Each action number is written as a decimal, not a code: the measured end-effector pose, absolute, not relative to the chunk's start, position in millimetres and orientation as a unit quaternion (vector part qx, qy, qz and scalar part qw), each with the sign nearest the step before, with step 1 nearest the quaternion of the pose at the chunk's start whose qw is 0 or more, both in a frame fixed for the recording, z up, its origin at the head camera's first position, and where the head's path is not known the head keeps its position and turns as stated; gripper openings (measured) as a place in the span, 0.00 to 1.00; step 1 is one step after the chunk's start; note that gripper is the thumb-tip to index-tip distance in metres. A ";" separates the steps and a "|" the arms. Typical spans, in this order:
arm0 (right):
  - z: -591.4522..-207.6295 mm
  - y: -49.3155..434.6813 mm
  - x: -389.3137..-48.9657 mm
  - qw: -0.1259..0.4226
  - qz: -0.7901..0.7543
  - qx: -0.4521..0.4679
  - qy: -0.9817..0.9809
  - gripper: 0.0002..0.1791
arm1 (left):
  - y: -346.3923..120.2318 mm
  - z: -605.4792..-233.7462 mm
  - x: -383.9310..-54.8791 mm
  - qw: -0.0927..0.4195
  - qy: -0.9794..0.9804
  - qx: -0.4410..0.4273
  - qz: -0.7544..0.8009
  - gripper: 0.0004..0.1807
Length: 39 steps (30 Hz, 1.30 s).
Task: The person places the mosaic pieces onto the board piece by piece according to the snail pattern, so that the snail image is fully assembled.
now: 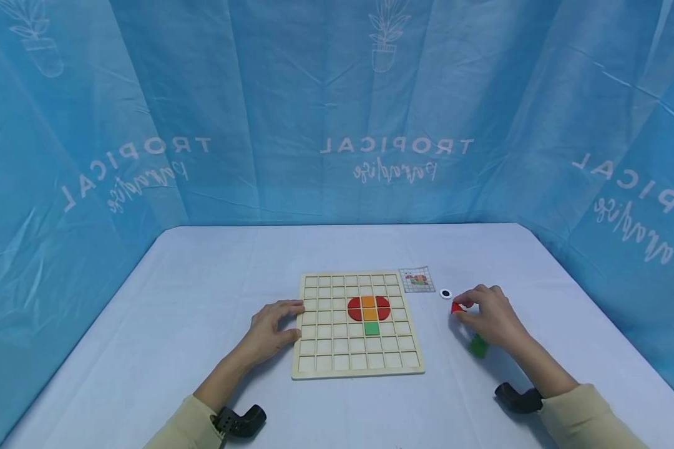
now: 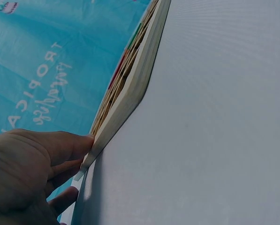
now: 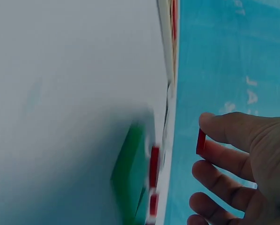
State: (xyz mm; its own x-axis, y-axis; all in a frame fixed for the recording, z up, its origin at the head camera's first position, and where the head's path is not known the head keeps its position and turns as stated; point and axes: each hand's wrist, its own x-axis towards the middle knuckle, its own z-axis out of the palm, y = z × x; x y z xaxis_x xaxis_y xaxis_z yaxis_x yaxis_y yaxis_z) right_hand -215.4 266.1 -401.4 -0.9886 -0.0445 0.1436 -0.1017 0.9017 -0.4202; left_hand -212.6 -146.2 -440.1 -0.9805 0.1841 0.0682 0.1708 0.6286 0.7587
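Observation:
My right hand (image 1: 491, 315) pinches a small red tile (image 3: 201, 142) between thumb and index finger, raised over the table at the board's right. Beneath that hand lie a green piece (image 1: 478, 346), blurred in the right wrist view, and red pieces (image 3: 154, 166) hidden from the head view. The pale wooden grid board (image 1: 324, 347) carries two orange squares (image 1: 369, 308), red rounded pieces (image 1: 354, 308) on both sides of them, and one green square (image 1: 372, 328) below. Against the board's left edge, my left hand (image 1: 269, 330) rests its fingertips, thumb apart from the fingers.
A small picture card (image 1: 417, 279) with a coloured figure on a grid lies by the board's top right corner. Near it is a white disc with a black centre (image 1: 445, 294). White cloth (image 1: 213, 268) covers the table, and blue printed curtains (image 1: 292, 93) surround it.

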 end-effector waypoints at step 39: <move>-421.9 155.9 -218.2 0.047 0.186 0.180 -0.965 0.14 | -145.9 -439.7 -211.8 0.003 0.904 0.098 0.417 0.24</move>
State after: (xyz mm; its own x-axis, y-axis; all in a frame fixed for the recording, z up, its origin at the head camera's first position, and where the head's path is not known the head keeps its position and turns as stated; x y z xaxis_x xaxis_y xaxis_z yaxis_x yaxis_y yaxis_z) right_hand -218.2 155.9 -421.9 -0.9305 -0.3307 0.1575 -0.3655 0.8655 -0.3425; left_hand -211.8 -145.9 -439.7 -0.9807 0.1800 0.0760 0.1747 0.6334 0.7538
